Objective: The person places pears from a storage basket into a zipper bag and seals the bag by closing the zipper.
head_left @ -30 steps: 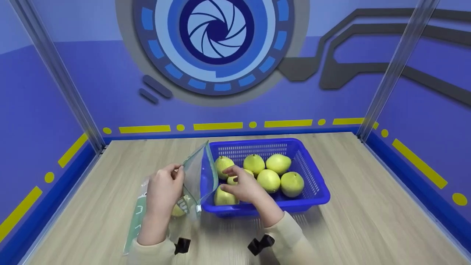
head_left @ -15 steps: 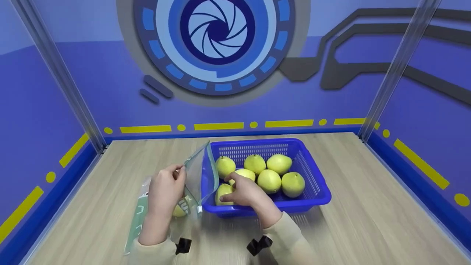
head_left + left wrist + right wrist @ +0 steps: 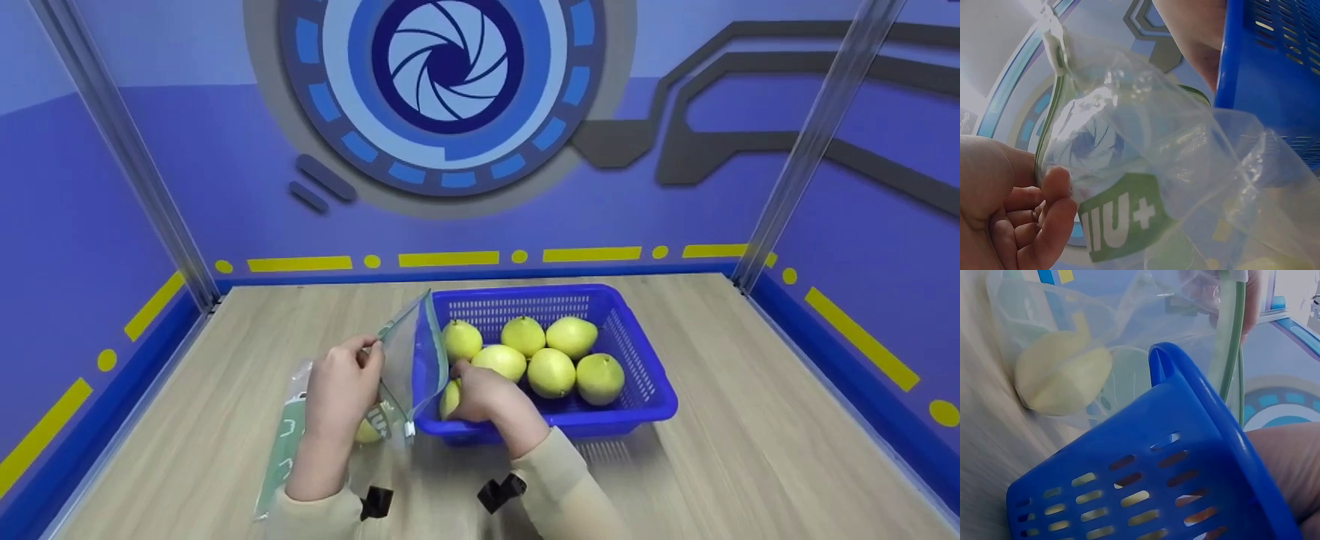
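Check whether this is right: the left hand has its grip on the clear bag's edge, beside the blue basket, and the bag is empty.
One error: the clear bag is not empty. The right wrist view shows at least one yellow-green fruit inside it. The rest stands: the left hand has its grip on the bag's edge, beside the blue basket.

Looks forward and down from the head, well back, over wood-grain tabletop (image 3: 750, 420) to purple-blue printed wall (image 3: 675, 217). From the left wrist, peers close through the clear green-edged plastic bag (image 3: 1134, 191); from the right, sits sideways, close beside the blue slotted plastic basket (image 3: 1185, 422). Shares both across the wrist views.
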A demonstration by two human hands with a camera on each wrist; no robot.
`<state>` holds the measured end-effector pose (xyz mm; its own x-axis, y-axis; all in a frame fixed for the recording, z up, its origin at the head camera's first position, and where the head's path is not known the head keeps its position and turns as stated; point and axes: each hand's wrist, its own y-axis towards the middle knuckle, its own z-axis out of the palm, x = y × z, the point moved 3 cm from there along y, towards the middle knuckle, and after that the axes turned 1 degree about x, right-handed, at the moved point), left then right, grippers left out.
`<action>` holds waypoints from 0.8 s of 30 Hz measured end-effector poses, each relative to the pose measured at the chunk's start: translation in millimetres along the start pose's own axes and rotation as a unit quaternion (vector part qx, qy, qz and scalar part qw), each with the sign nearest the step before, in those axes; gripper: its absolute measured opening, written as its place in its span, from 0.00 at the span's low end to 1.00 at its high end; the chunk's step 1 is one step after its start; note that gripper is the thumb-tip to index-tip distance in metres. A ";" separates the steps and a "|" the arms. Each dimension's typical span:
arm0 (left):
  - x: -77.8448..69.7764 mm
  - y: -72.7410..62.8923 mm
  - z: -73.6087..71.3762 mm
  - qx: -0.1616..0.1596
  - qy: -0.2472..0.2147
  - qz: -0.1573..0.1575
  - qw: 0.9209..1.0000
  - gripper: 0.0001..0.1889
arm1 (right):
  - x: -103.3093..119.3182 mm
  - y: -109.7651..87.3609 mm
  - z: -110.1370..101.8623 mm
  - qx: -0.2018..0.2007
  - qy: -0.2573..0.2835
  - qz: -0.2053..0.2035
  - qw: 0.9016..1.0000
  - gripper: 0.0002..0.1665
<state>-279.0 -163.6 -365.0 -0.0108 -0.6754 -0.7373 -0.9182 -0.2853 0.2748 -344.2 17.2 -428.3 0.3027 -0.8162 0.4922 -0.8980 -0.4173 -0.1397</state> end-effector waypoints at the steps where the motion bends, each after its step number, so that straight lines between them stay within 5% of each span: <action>1: -0.3 -0.1 -0.2 -0.001 0.000 0.001 1.000 0.16 | 0.1 0.5 0.2 0.003 0.000 0.001 1.000 0.30; 8: 0.6 0.3 -0.1 -0.014 0.008 0.018 1.000 0.15 | -2.0 1.9 1.7 -0.003 0.007 -0.013 1.000 0.29; 24: 1.0 0.3 -2.4 -0.004 0.000 0.002 1.000 0.15 | -7.5 -1.5 -9.4 -0.001 0.085 -0.024 0.996 0.44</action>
<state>-278.4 -166.0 -364.1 -0.0143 -0.6759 -0.7368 -0.9149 -0.2884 0.2824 -348.1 27.8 -423.8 0.2878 -0.7153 0.6368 -0.8839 -0.4543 -0.1109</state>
